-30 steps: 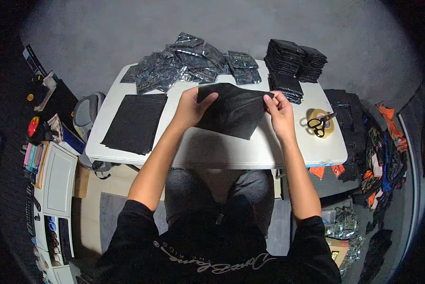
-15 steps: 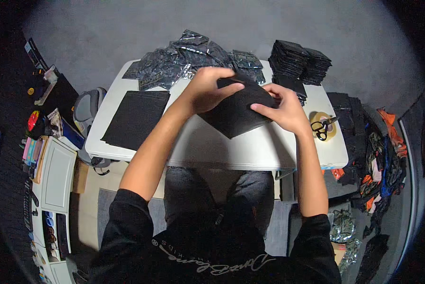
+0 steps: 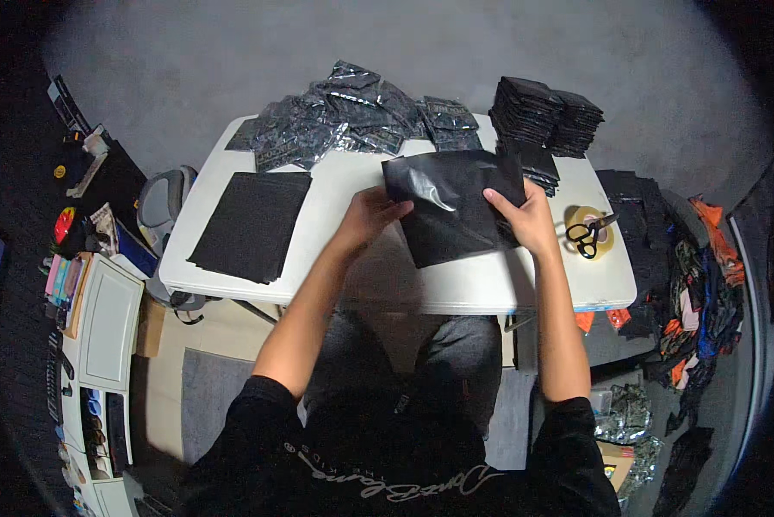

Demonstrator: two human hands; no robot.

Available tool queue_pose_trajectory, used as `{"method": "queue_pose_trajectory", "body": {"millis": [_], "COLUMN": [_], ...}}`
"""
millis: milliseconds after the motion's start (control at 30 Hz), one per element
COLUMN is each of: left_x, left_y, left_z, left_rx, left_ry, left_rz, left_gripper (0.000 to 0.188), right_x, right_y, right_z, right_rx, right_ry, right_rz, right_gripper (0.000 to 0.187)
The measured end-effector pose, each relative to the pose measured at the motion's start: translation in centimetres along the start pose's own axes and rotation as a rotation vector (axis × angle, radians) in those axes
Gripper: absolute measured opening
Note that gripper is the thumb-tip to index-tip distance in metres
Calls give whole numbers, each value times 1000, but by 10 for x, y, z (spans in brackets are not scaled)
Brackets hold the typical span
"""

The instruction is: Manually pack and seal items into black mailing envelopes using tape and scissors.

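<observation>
Between my two hands, above the middle of the white table, is a flat black plastic bag with a glossy surface, tilted toward me. My left hand pinches its left edge, thumb in front. On the right side my right hand grips it, thumb on the front face and fingers behind. Whether anything is inside the bag I cannot tell. To the left lies a stack of flat black sheets. Behind is a heap of clear-wrapped dark packets. Neat stacks of black folded packets stand at the back right.
Black-handled scissors rest on a roll of yellowish tape near the table's right side. Dark and orange fabrics pile up beyond that edge. A grey chair and a white cabinet stand to the left.
The black bag has turned upright and spread wider, its glossy face now toward me. My left hand has moved down and nearer; my right hand has shifted slightly.
</observation>
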State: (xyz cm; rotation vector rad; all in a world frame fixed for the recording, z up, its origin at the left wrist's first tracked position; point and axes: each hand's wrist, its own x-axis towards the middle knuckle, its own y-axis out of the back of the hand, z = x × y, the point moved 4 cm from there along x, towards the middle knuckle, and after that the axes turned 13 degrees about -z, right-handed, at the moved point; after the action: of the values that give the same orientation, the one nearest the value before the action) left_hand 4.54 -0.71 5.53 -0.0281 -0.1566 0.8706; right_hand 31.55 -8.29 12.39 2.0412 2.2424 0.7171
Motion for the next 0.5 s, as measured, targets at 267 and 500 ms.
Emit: {"method": "queue_pose_trajectory", "body": {"millis": [267, 500], "left_x": [3, -7], "left_y": [-15, -4], "left_z": [48, 71], "left_rx": [84, 308], "left_ry": [-341, -356], "left_rz": [126, 260], "left_gripper": [19, 28], "right_x": [-5, 4], "right_y": [12, 13], "right_z": [3, -3], "right_rx": [8, 5], "right_ry": [78, 152], "right_rz": [160, 149], "right_gripper": [17, 12]}}
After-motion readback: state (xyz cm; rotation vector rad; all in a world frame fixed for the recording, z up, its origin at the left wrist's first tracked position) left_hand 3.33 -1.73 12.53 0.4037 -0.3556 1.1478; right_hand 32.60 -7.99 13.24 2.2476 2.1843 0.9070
